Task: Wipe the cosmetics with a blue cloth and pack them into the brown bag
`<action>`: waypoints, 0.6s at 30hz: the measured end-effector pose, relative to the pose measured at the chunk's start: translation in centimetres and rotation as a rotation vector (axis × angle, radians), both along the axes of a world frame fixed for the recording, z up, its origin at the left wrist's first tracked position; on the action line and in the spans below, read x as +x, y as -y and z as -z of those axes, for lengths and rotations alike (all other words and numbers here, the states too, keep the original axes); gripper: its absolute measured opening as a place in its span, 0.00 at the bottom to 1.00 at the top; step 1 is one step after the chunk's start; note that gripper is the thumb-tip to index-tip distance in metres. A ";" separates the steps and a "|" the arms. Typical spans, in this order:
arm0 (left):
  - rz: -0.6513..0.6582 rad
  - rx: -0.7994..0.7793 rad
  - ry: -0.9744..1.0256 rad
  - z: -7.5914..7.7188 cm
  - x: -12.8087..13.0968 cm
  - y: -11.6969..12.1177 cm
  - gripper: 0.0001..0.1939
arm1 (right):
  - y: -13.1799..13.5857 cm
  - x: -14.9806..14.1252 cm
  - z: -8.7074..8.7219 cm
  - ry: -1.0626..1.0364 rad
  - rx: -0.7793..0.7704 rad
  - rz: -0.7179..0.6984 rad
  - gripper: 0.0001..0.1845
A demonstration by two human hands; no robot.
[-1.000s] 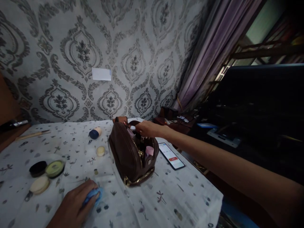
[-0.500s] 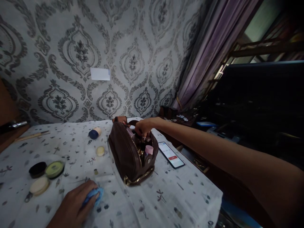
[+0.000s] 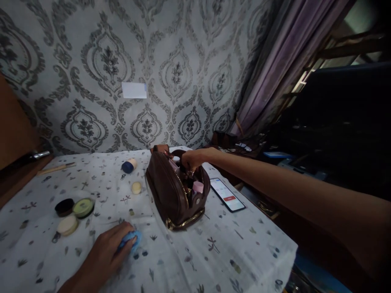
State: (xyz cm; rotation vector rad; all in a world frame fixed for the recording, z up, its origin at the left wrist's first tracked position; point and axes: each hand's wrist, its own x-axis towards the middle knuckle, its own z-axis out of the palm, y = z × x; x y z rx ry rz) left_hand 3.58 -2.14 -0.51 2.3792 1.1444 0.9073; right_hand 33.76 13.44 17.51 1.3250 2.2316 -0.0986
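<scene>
A brown cosmetic bag (image 3: pixel 165 187) stands unzipped on the patterned tablecloth, its gold zipper hanging at the front. My right hand (image 3: pixel 193 159) reaches into its opening from the right. Those fingers point down and are closed together; what they hold is hidden among the contents. Inside the bag, a pink-capped container (image 3: pixel 198 187) and other small items show. On the cloth at the lower left, my left hand (image 3: pixel 111 250) is closed around a crumpled blue cloth (image 3: pixel 130 240), part of which sticks out past the fingers.
An open compact with green content (image 3: pixel 83 207), its dark lid (image 3: pixel 64 207) and a cream puff (image 3: pixel 67 225) lie at left. Behind are a small yellow jar (image 3: pixel 136 187) and a blue-and-beige bottle (image 3: pixel 129 165). A lit phone (image 3: pixel 227 195) lies right of the bag, near the table edge.
The whole view has shifted slightly, so everything sits a little further right. My right hand stays in the bag, and my left hand keeps the blue cloth on the table.
</scene>
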 end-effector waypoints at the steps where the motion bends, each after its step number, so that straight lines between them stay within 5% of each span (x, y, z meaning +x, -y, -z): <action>1: -0.004 -0.009 -0.007 -0.1 0.0 0.0 0.12 | 0.1 0.0 -0.2 -0.018 0.018 0.005 0.09; 6: -0.005 -0.013 -0.022 -0.2 0.1 -0.1 0.14 | 1.7 -0.4 -1.5 -0.143 0.267 0.029 0.15; 10: -0.013 0.006 0.010 -0.1 0.1 -0.2 0.12 | 6.7 -2.4 -0.1 -0.507 0.651 -0.066 0.17; 15: -0.067 -0.063 0.059 0.4 0.1 -0.5 0.15 | 13.9 -6.6 7.3 -0.764 0.433 -0.478 0.15; 18: -0.145 -0.084 0.070 0.1 -0.1 -1.0 0.17 | 14.8 -8.8 12.9 -0.881 0.358 -0.479 0.09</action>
